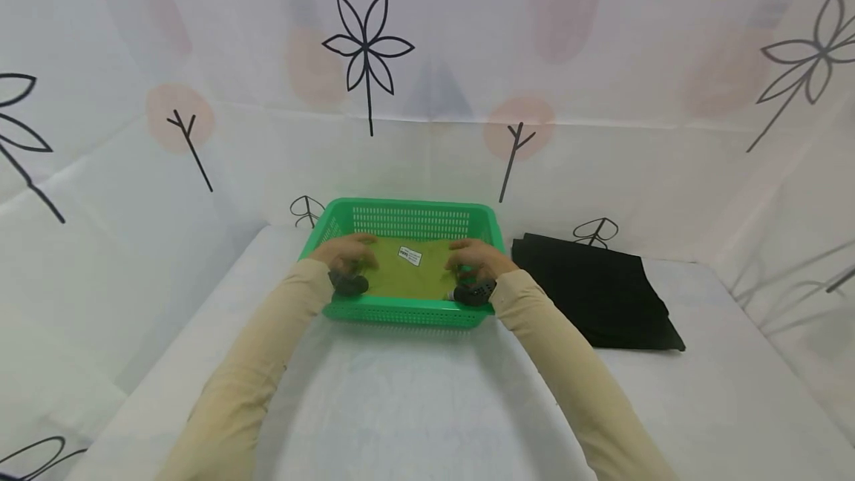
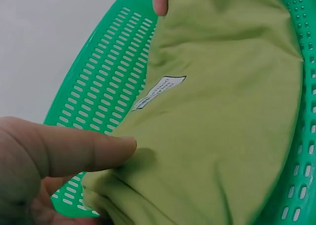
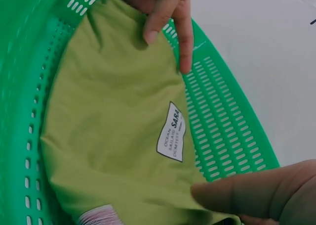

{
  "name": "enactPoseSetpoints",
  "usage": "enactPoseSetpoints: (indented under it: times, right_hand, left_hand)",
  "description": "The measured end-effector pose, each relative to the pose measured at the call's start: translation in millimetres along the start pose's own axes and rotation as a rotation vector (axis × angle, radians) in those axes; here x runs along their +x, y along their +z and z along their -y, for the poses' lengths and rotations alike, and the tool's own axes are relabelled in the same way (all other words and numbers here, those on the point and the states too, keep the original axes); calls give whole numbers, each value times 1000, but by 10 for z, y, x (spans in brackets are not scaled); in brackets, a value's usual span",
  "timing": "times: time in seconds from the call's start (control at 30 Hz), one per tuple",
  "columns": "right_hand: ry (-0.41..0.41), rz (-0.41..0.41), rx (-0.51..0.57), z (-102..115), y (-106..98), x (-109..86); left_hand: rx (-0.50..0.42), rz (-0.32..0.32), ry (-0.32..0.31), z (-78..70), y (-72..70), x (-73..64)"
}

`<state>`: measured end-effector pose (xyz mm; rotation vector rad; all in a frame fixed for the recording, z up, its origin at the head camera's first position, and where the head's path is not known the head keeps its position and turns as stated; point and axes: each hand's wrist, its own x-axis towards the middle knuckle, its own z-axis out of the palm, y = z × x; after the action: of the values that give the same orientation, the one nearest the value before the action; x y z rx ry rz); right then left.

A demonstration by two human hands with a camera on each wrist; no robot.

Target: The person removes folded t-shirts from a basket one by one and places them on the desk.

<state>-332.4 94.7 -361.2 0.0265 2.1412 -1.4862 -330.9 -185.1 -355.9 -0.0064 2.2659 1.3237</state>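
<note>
A folded olive-green cloth with a white printed label lies in a green plastic basket. My left hand pinches the cloth's left end; in the left wrist view its thumb lies over the fabric, with the other fingers partly hidden behind the edge. The right hand grips the opposite end in the same manner, thumb on top and fingers mostly out of sight. At the bottom of the right wrist view, a pale pinkish striped patch shows against the cloth.
A folded black cloth lies flat to the right of the basket on the white-covered table. White sheeting with flower drawings hangs behind and at both sides. Perforated basket walls surround the green cloth.
</note>
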Motion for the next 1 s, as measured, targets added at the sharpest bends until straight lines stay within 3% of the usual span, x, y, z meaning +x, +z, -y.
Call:
enactPoseSetpoints:
  times: [0.2, 0.33, 0.8, 1.0]
  right_hand:
    - [-28, -18, -72, -2, -8, -3]
    - [-24, -18, -93, -6, -17, -3]
    - [-35, 14, -5, 59, -10, -18]
    - [-61, 11, 20, 80, -32, -30]
  left_hand:
    - [-56, 0, 9, -43, 32, -13]
    - [-38, -30, 3, -56, 49, -6]
    - [-210, -36, -14, -113, 50, -11]
    - [-220, -41, -2, -157, 37, -74]
